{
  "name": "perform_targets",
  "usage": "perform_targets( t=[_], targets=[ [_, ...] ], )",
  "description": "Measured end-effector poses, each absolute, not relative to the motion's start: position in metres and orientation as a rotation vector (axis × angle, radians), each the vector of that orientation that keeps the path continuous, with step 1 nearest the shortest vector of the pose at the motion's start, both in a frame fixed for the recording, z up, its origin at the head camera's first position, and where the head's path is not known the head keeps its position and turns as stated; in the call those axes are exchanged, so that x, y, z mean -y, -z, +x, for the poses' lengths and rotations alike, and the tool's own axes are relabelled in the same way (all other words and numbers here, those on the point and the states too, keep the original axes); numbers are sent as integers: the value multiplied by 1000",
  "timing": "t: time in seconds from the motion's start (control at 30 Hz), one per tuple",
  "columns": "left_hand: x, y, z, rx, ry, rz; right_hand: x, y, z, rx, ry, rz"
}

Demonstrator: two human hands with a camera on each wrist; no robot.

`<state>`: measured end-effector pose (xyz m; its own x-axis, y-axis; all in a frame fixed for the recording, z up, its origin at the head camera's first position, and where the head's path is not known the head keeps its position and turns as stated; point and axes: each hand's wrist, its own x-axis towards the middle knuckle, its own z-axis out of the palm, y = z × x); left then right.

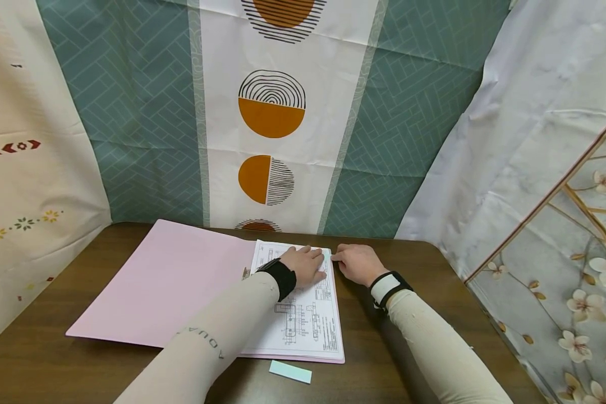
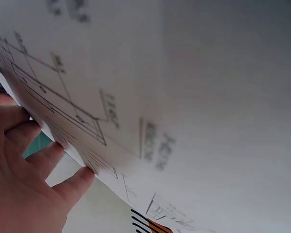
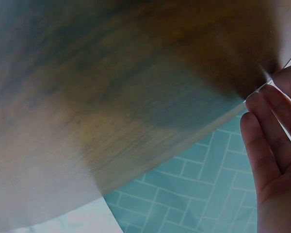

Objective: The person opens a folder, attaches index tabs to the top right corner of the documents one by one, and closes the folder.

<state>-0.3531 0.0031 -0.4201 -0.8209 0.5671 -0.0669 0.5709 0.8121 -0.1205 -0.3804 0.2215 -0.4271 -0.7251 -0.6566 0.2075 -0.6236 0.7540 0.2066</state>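
Observation:
My left hand (image 1: 303,266) lies palm down on the upper part of a printed sheet with technical drawings (image 1: 293,322), fingers spread. In the left wrist view its fingertips (image 2: 85,174) press on the paper. The sheet tops a stack in an opened pink folder (image 1: 166,286). A pale green sticky note (image 1: 326,256) sits at the sheet's upper right corner, just beyond my left fingertips. My right hand (image 1: 359,264) is at that corner from the right, thumb and finger pinching the sticky note at the page edge. In the right wrist view the other fingers (image 3: 262,150) are bent below the thumb.
A pale green strip of sticky notes (image 1: 290,372) lies on the brown wooden table (image 1: 409,348) in front of the folder. A metal clip (image 1: 246,273) shows at the folder's spine. Patterned curtains (image 1: 272,185) hang behind the table and at both sides.

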Motion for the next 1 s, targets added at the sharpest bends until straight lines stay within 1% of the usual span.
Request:
perform_targets(
  t=[0.27, 0.67, 0.83, 1.0],
  targets=[
    [-4, 426, -357, -2948, 206, 974, -222, 425, -380, 2699, 185, 998],
    [-7, 429, -366, -2962, 189, 813, -220, 428, -381, 2701, 161, 990],
    [-4, 428, -360, -3019, 240, 833, -219, 427, -379, 2748, 165, 966],
    [5, 419, -342, -3080, 265, 935, -220, 423, -369, 2804, 108, 950]
  ],
)
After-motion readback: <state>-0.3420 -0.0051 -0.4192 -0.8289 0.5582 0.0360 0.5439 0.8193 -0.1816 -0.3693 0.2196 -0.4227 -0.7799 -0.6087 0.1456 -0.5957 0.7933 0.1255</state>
